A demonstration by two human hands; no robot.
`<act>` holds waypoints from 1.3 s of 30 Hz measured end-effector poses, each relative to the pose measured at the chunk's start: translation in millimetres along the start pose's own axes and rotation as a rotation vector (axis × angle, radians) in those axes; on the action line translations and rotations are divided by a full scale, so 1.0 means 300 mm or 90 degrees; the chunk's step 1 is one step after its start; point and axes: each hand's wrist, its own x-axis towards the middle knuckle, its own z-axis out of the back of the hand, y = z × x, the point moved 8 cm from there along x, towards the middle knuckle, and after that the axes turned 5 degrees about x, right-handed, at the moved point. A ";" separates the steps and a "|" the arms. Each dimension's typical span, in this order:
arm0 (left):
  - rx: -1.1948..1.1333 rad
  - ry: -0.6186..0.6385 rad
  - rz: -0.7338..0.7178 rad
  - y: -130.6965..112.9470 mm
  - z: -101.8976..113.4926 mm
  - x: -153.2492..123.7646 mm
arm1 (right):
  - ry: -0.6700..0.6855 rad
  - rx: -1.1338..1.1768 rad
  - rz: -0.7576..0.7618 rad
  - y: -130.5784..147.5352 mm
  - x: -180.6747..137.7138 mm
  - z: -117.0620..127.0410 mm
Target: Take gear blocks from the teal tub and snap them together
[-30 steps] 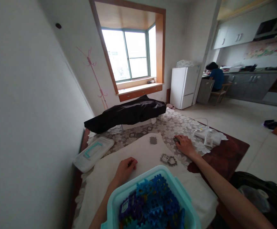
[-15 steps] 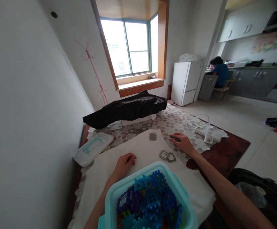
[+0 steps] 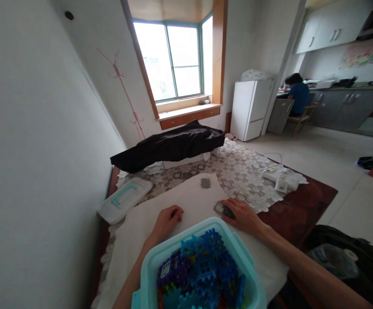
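My right hand (image 3: pixel 242 216) is over the white cloth, its fingers closed round a grey toothed building piece (image 3: pixel 228 211). Touching or close beside that piece lies another grey one with a white window-like grid (image 3: pixel 219 207). A separate flat grey piece (image 3: pixel 205 183) rests farther up the cloth. On the left, my left hand (image 3: pixel 168 219) lies on the cloth with curled fingers, and I see nothing in them. Between my forearms stands a turquoise tub (image 3: pixel 217 222) with blue and purple toothed building pieces (image 3: pixel 202 266) inside.
A clear lid with turquoise trim (image 3: pixel 125 199) lies at the left. Black fabric (image 3: pixel 173 146) covers something at the table's far end, with several grey pieces (image 3: pixel 186 174) before it. White plugs and cable (image 3: pixel 281 182) sit at the right. A person (image 3: pixel 297 95) sits beyond the fridge.
My right hand has come back toward me from the lace tablecloth to the grey pieces on the white cloth. My left hand and the tub have stayed put.
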 end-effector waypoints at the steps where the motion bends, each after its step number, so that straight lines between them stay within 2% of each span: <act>1: -0.002 -0.001 -0.003 0.002 0.001 -0.001 | 0.004 -0.006 -0.003 -0.001 0.002 0.002; 12: -0.012 0.001 -0.009 0.006 -0.005 0.004 | 0.123 -0.057 -0.024 -0.002 -0.044 0.129; 22: -0.002 0.003 -0.013 0.007 -0.003 -0.004 | 0.202 -0.132 0.037 0.032 -0.001 0.108; 27: 0.003 0.003 -0.021 0.006 -0.005 -0.001 | 0.259 -0.186 0.077 0.053 -0.009 0.129; 30: 0.004 -0.001 -0.027 0.006 -0.006 0.001 | 0.241 -0.207 0.076 0.054 0.000 0.154; 33: 0.002 0.003 -0.023 0.007 -0.011 0.000 | 0.183 -0.194 0.062 0.041 0.022 0.159; 39: 0.008 0.009 -0.006 0.015 -0.018 -0.001 | 0.096 -0.131 0.114 0.051 0.021 0.045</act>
